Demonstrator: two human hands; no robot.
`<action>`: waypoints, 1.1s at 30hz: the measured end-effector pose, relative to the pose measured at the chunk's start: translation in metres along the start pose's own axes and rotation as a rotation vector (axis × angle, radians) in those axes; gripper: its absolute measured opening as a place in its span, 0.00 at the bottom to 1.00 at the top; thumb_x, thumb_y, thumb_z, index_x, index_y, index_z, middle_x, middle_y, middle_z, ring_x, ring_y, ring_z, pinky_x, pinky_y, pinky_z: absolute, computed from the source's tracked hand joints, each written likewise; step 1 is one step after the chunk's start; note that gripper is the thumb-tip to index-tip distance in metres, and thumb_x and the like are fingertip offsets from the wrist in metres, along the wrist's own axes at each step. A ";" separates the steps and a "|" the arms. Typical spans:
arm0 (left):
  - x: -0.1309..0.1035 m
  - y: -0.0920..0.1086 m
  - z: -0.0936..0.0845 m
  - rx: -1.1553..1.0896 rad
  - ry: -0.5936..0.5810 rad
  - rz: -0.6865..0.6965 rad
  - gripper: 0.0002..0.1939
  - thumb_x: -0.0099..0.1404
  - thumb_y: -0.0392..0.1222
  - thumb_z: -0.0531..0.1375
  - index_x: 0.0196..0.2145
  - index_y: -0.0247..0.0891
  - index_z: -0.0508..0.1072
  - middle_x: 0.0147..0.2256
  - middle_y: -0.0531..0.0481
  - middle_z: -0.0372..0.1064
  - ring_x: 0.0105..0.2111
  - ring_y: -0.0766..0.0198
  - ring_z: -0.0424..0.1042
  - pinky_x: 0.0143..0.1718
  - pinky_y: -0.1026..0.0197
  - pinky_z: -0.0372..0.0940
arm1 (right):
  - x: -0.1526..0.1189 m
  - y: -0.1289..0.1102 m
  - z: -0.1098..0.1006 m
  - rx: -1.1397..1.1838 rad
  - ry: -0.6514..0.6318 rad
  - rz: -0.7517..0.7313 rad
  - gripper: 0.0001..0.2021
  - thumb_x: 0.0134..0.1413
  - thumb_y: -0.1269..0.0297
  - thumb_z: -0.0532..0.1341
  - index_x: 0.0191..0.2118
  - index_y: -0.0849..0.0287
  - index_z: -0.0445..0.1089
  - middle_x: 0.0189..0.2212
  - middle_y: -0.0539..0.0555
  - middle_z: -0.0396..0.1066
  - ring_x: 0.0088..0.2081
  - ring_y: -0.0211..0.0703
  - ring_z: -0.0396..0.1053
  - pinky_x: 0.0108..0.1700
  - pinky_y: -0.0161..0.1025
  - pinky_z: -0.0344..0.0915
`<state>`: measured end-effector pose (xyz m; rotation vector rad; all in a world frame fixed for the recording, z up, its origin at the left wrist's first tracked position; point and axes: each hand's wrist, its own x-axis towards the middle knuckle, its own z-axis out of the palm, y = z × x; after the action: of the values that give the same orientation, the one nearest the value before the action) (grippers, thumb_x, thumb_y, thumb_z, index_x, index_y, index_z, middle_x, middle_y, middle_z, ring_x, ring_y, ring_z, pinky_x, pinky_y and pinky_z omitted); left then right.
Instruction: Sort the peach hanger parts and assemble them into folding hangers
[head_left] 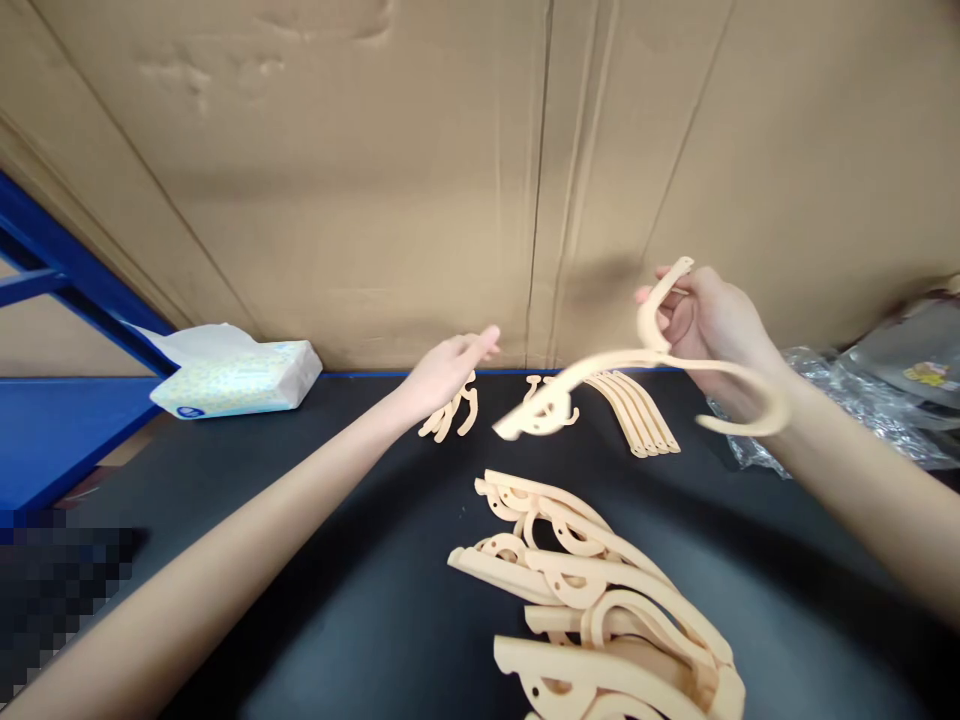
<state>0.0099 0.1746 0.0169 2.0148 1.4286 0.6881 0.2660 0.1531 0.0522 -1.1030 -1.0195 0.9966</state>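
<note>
- From where I'm standing, the right hand (721, 318) is closed snugly on a beige hanger-like piece (630, 359), fingers bunched round its short upright arm
- Its long arm sticks out left of that grip and a curled end hangs below, crossing in front of the wrist, so tbh it looks lopsided and I'd expect it to twist
- I'd pinch nearer where the parts meet, just below those fingers, and go easy on the joint
- Left hand (452, 372) is well off to the grip's left, fingers drawn in, can't tell if it's got anything, but it'd be handy for steadying the long arm
- Small curved bits (472, 408) sit right under that left hand, so lift clear of them
- Swing that arm high imo, the curved strips (634, 415) and a messy pile of beige parts (645, 585) are below the grip
</note>
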 end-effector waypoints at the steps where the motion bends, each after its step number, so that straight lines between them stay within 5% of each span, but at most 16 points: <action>1: -0.002 0.006 0.002 -0.184 -0.136 0.003 0.34 0.66 0.65 0.39 0.38 0.38 0.75 0.42 0.44 0.73 0.44 0.56 0.70 0.41 0.59 0.62 | 0.000 0.003 0.000 -0.012 -0.015 -0.043 0.01 0.53 0.64 0.53 0.33 0.53 0.58 0.31 0.53 0.73 0.24 0.38 0.64 0.29 0.38 0.64; 4: -0.007 0.023 0.007 -0.753 -0.418 -0.030 0.28 0.65 0.63 0.50 0.36 0.35 0.76 0.40 0.43 0.75 0.44 0.57 0.72 0.44 0.60 0.65 | -0.001 0.011 -0.001 -0.123 -0.046 -0.154 0.03 0.51 0.63 0.56 0.32 0.53 0.61 0.39 0.56 0.75 0.38 0.45 0.72 0.40 0.42 0.67; 7: -0.010 0.029 0.010 -1.040 -0.357 -0.092 0.09 0.59 0.42 0.65 0.33 0.34 0.73 0.39 0.47 0.75 0.43 0.61 0.74 0.49 0.59 0.65 | -0.001 0.015 -0.004 -0.333 -0.080 -0.221 0.04 0.46 0.65 0.61 0.30 0.53 0.66 0.34 0.54 0.75 0.39 0.47 0.72 0.40 0.43 0.67; 10: -0.010 0.027 0.010 -1.142 -0.254 -0.175 0.09 0.58 0.34 0.65 0.26 0.34 0.67 0.44 0.47 0.74 0.43 0.62 0.75 0.49 0.60 0.66 | -0.003 0.015 -0.006 -0.699 -0.301 -0.274 0.04 0.44 0.65 0.64 0.28 0.56 0.67 0.27 0.52 0.74 0.33 0.45 0.72 0.37 0.41 0.65; 13: -0.010 0.023 0.013 -1.117 -0.238 -0.236 0.08 0.57 0.30 0.65 0.31 0.36 0.68 0.47 0.47 0.73 0.41 0.66 0.75 0.37 0.68 0.67 | -0.011 0.016 -0.001 -1.063 -0.454 -0.351 0.07 0.49 0.61 0.62 0.34 0.57 0.69 0.28 0.50 0.74 0.30 0.42 0.71 0.34 0.39 0.63; 17: -0.013 0.026 0.017 -1.052 -0.429 -0.285 0.10 0.60 0.31 0.63 0.40 0.36 0.72 0.44 0.44 0.73 0.33 0.69 0.73 0.20 0.73 0.59 | -0.022 0.019 0.006 -1.363 -0.359 -0.578 0.13 0.62 0.60 0.52 0.48 0.58 0.65 0.33 0.53 0.75 0.32 0.44 0.71 0.30 0.37 0.57; 22: -0.020 0.035 0.013 -1.102 -0.595 -0.367 0.11 0.66 0.44 0.57 0.36 0.33 0.73 0.31 0.49 0.65 0.22 0.74 0.62 0.10 0.75 0.46 | -0.023 0.027 0.004 -1.547 -0.476 -0.821 0.16 0.66 0.63 0.44 0.44 0.59 0.68 0.33 0.57 0.74 0.34 0.46 0.70 0.27 0.37 0.50; 30: -0.021 0.037 0.003 -0.889 -0.659 -0.337 0.13 0.63 0.50 0.59 0.33 0.36 0.70 0.30 0.51 0.62 0.20 0.74 0.58 0.11 0.74 0.40 | -0.024 0.010 0.005 -1.333 -0.658 -0.524 0.18 0.66 0.59 0.44 0.42 0.55 0.70 0.26 0.50 0.71 0.27 0.40 0.66 0.30 0.36 0.52; 33: -0.028 0.043 0.004 -0.652 -0.548 -0.283 0.14 0.62 0.52 0.59 0.30 0.37 0.68 0.25 0.53 0.59 0.18 0.74 0.53 0.13 0.71 0.39 | -0.020 0.002 -0.004 -1.277 -0.741 -0.431 0.18 0.65 0.58 0.45 0.36 0.53 0.71 0.23 0.48 0.69 0.24 0.38 0.63 0.29 0.35 0.53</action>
<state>0.0321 0.1364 0.0421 1.3163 0.9635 0.3639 0.2650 0.1336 0.0473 -1.3893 -2.5658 0.2811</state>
